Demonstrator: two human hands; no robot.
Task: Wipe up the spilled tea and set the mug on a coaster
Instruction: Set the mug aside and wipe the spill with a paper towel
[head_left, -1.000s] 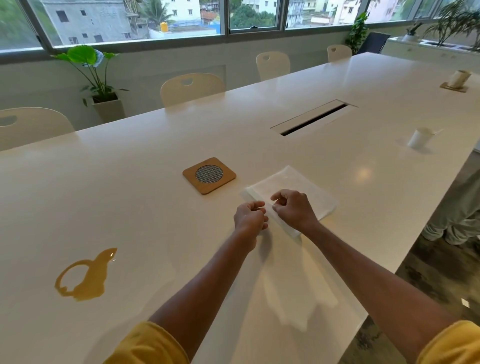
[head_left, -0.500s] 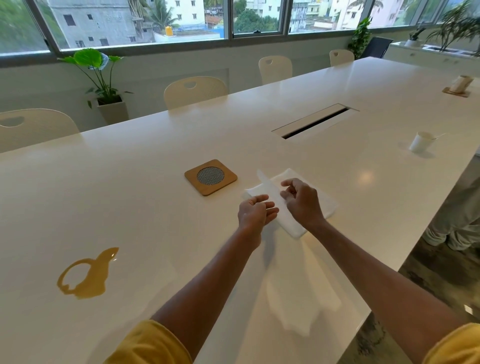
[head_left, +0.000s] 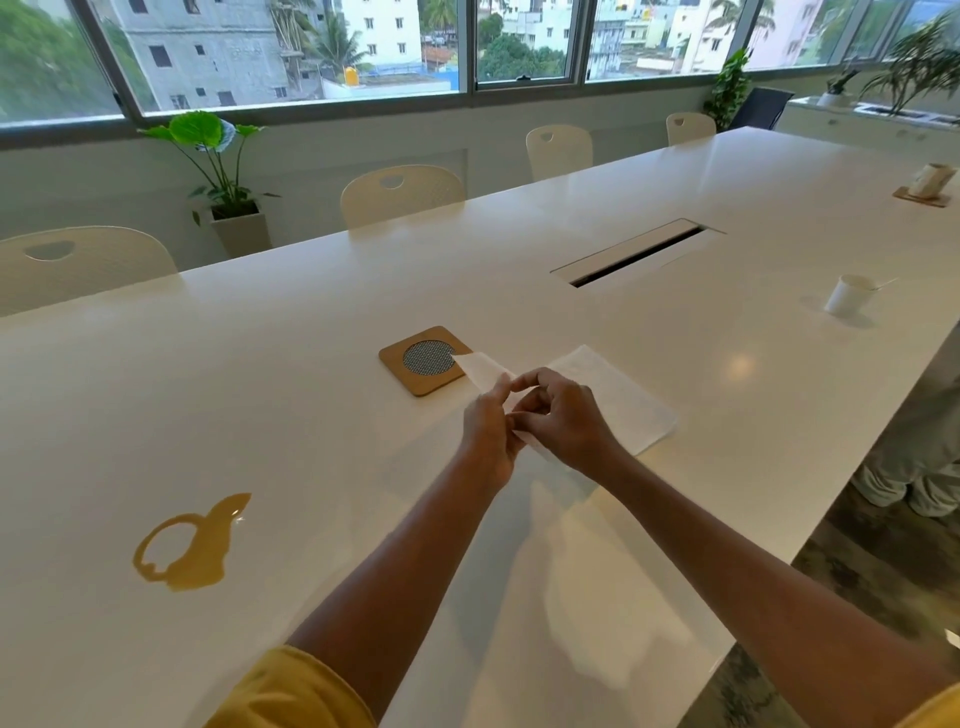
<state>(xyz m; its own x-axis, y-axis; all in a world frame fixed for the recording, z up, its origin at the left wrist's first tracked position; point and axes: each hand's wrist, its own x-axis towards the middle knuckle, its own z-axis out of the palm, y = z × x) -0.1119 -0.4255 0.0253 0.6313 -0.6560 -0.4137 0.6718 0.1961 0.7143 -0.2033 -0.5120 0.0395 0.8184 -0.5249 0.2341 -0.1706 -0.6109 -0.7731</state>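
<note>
The tissue sheet (head_left: 483, 371) is now rising off the stack (head_left: 623, 400) since before. Left hand (head_left: 488, 436) and right hand (head_left: 566, 421) are each keeping a pinching grip on it, its long axis pointing upper left, tip overlapping the coaster (head_left: 421, 361).

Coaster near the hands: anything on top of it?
Nothing rests on the coaster; its mesh centre shows. A tissue corner, pinched by the left hand and right hand, hides its right edge; whether they touch cannot be told.
</note>
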